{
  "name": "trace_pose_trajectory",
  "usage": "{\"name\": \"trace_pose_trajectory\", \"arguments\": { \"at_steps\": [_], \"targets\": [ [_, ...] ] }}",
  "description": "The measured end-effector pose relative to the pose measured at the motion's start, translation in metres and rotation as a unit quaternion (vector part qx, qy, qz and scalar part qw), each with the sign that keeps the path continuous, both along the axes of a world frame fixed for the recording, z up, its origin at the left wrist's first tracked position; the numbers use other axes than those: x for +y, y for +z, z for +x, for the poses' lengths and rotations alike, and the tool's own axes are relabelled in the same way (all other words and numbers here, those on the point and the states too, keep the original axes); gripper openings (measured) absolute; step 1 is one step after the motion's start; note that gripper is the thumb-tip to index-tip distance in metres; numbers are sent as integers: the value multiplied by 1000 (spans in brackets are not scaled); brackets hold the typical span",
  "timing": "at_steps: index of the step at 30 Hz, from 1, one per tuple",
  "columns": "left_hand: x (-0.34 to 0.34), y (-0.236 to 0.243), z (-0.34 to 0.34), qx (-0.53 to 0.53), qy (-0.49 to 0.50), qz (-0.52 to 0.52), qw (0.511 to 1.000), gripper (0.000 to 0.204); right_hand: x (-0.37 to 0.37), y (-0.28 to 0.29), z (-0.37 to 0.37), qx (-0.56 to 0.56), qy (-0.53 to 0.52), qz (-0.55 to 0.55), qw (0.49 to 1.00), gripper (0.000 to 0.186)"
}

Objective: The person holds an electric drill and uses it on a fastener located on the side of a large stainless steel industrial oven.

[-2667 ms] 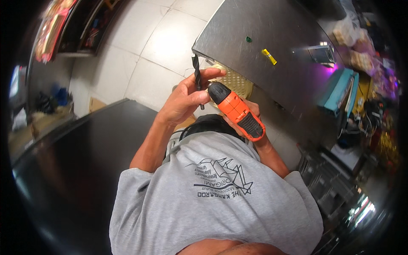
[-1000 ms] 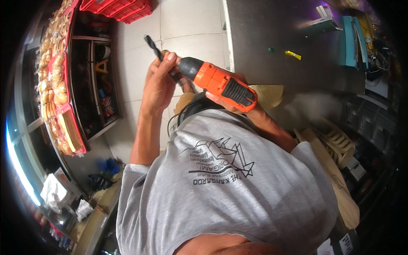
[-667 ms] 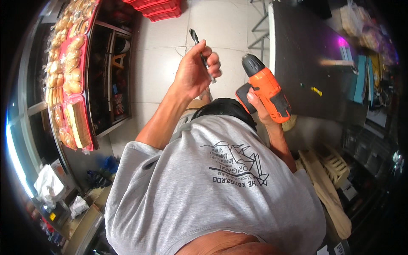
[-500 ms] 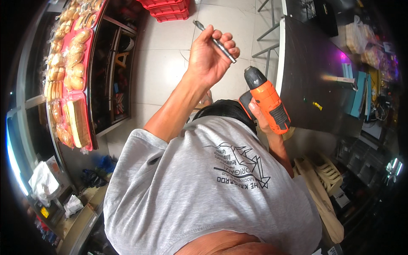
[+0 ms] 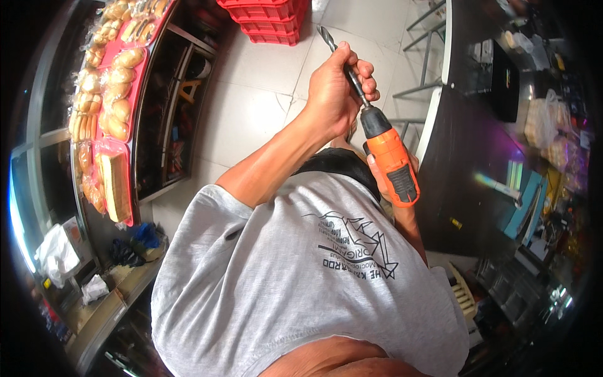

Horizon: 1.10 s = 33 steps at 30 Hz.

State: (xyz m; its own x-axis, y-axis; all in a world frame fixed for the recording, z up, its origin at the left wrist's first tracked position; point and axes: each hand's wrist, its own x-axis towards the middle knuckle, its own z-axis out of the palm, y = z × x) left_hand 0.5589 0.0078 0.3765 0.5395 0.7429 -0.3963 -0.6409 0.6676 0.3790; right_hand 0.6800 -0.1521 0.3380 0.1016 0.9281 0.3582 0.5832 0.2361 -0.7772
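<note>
In my left hand (image 5: 331,94) I grip a long metal drill bit (image 5: 328,39), fingers closed around its middle. The fluted tip points up and away to the left. Its shank end meets the black chuck of an orange and black cordless drill (image 5: 391,156); how far it sits inside, I cannot tell. My right hand (image 5: 377,174) is wrapped round the drill from below, and the drill body hides most of it. Drill and bit are nearly in line in front of my waist.
On the left, red trays (image 5: 139,94) of wrapped bread top a dark shelf unit (image 5: 164,125). Stacked red crates (image 5: 273,28) stand on the tiled floor (image 5: 251,103) ahead. At right is a dark table (image 5: 452,169) with a black box (image 5: 496,81) and bagged goods.
My hands have come together: the bit, apart from the drill before, now meets the chuck. Left hand has shifted right, and the drill has turned more upright. The view has shifted slightly.
</note>
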Motion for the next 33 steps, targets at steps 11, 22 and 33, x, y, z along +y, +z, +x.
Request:
{"name": "trace_pose_trajectory", "arguments": {
  "at_steps": [11, 22, 33],
  "targets": [
    [136, 16, 105, 125, -152, 228, 954, 31, 145, 4, 139, 131, -27, -9, 991, 24],
    [320, -23, 182, 12, -158, 164, 974, 29, 322, -2, 214, 135, -55, -67, 987, 23],
    [580, 12, 254, -145, -44, -26, 988, 33, 541, 17, 256, 96, -72, -36, 992, 22]
  ]
}}
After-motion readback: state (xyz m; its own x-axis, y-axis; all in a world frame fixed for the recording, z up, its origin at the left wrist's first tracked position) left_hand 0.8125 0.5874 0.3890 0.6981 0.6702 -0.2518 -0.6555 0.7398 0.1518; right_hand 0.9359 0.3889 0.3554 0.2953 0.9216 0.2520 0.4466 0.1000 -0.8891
